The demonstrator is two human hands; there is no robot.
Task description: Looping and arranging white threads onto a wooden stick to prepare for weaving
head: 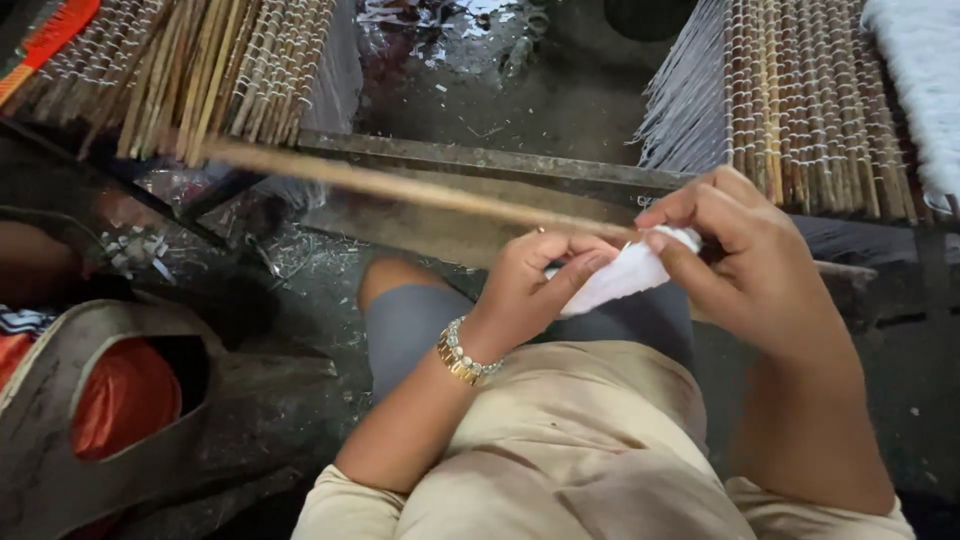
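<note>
My left hand (535,285) and my right hand (740,255) meet above my lap. Both pinch a small white cloth (625,272) wrapped around one end of a long thin bamboo stick (400,187). The stick runs up and to the left from my fingers, blurred along its length. My left wrist wears a beaded gold bracelet (460,355). My right thumb and forefinger press on the top of the cloth where the stick enters it.
A mat of bound sticks with white threads (800,110) lies at upper right, another bundle of sticks (200,70) at upper left. A wooden plank (480,160) crosses behind them. A grey bag with an orange lining (110,400) sits at lower left. Wet, littered ground is beyond.
</note>
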